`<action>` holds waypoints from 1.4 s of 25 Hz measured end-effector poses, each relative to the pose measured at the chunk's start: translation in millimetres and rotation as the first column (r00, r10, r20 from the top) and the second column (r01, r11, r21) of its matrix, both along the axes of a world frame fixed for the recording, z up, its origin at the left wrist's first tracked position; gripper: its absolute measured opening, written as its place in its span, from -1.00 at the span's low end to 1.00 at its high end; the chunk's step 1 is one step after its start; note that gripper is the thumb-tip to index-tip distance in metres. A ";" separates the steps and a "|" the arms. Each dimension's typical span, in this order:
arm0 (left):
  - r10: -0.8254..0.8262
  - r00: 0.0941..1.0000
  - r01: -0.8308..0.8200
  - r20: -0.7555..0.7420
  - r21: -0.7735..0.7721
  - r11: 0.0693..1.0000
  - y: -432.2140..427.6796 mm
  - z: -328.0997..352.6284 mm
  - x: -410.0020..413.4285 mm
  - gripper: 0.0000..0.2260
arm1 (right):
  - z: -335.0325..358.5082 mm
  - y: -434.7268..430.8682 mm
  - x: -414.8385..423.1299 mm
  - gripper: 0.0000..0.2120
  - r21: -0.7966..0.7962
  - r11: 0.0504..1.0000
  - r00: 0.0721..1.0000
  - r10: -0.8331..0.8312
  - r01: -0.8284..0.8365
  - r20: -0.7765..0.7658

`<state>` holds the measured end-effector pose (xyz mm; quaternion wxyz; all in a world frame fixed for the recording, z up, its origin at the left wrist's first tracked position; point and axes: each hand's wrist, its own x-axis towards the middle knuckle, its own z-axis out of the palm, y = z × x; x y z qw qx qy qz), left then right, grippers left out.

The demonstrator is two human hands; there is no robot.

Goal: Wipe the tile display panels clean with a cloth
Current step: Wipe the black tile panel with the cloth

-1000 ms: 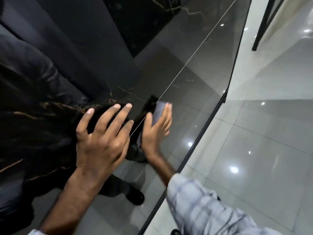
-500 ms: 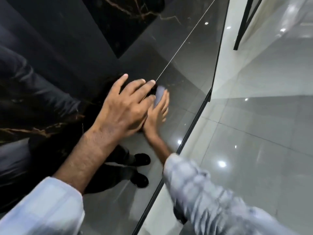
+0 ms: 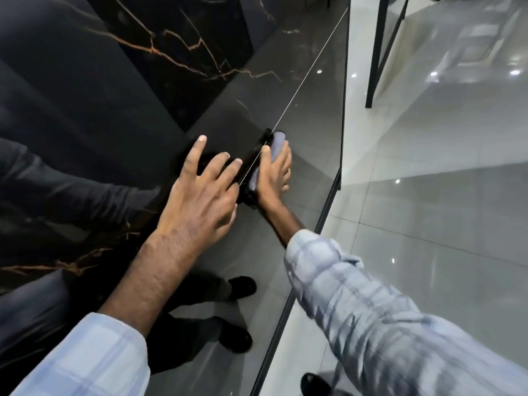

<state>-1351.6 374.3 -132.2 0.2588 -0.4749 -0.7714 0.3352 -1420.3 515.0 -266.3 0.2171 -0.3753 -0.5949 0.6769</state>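
Note:
A glossy black tile display panel [image 3: 143, 95] with orange veins stands upright on my left, and a thin seam [image 3: 300, 90] splits it from a greyer section [image 3: 314, 115]. My left hand [image 3: 200, 195] rests flat on the dark panel just left of the seam, fingers spread and straight. My right hand [image 3: 271, 181] presses a small grey-lilac cloth [image 3: 278, 140] against the panel right of the seam. Its fingers lie straight over the cloth, which shows above the fingertips and beside the thumb. The two hands almost touch.
A black metal frame edge [image 3: 344, 81] ends the panel on the right. Beyond it lies a shiny pale tiled floor [image 3: 428, 195] with a black stand leg [image 3: 374, 52] further back. My dark shoe [image 3: 311, 381] shows near the panel's foot.
My left hand has slid right across the panel until it sits against the seam next to my right hand. My right hand has kept the cloth pressed on the panel.

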 end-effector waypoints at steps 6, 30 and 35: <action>-0.069 0.997 0.064 0.026 0.150 0.987 6.3 -4.0 -4.0 -0.55 | -89.3 -93.2 79.4 -0.36 0.063 0.987 0.988 0.148 -0.145 -0.045; 0.083 0.992 -0.100 -0.095 -0.187 0.977 181.4 38.0 -124.2 -0.50 | -21.6 116.2 -79.4 -0.29 0.150 0.989 0.984 0.035 -0.009 -0.172; 0.061 0.994 -0.076 -0.090 -0.174 0.982 184.0 35.9 -125.2 -0.52 | -89.7 115.7 -68.1 -0.34 -0.198 0.978 0.997 0.068 -0.060 0.030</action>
